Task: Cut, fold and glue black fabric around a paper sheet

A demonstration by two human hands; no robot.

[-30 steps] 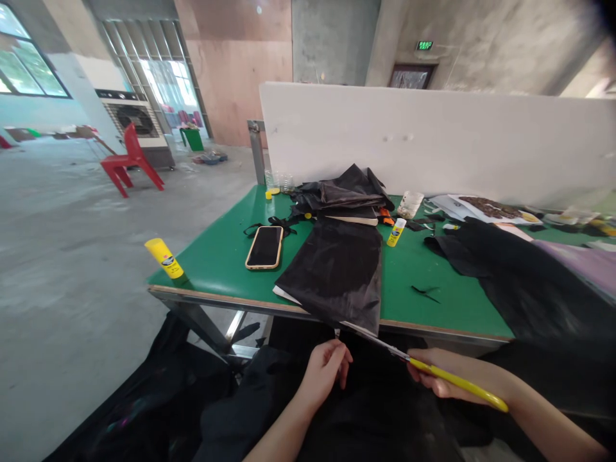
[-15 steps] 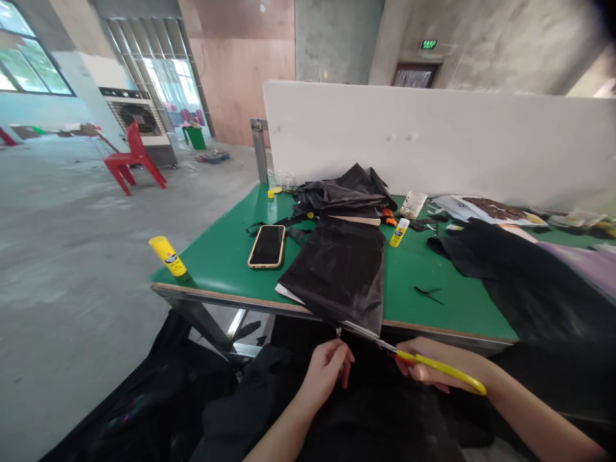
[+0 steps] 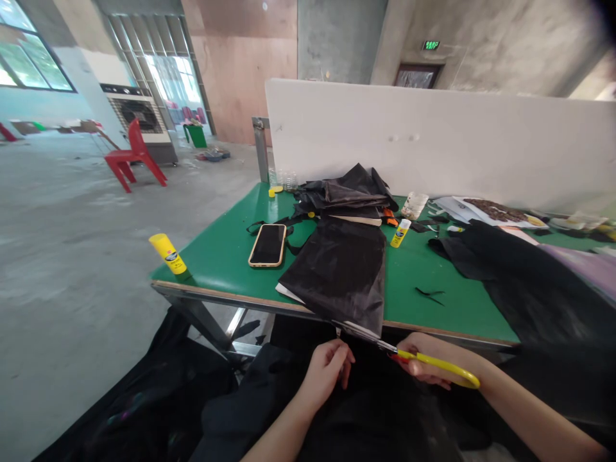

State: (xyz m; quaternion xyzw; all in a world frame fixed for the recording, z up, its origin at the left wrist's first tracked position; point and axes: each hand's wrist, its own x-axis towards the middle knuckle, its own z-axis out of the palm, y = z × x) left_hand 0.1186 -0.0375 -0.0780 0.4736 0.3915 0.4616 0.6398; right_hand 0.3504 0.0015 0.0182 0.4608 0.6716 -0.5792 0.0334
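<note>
My right hand is closed around the handles of yellow-handled scissors, just below the table's front edge. Their blades point left along the front edge of a black sheet, which lies over white paper and sticks out past the table edge. Beneath the blade tips, my left hand has its fingers curled together. Whatever it grips, if anything, is lost against the dark cloth behind it.
The green table bears a phone, a glue stick at its left edge and another glue stick. Crumpled black sheets are piled behind. Black cloth drapes over the right side. A white panel stands along the back.
The scissors' handle has shifted slightly left and up with my right hand. My left hand and the black sheet look nearly the same.
</note>
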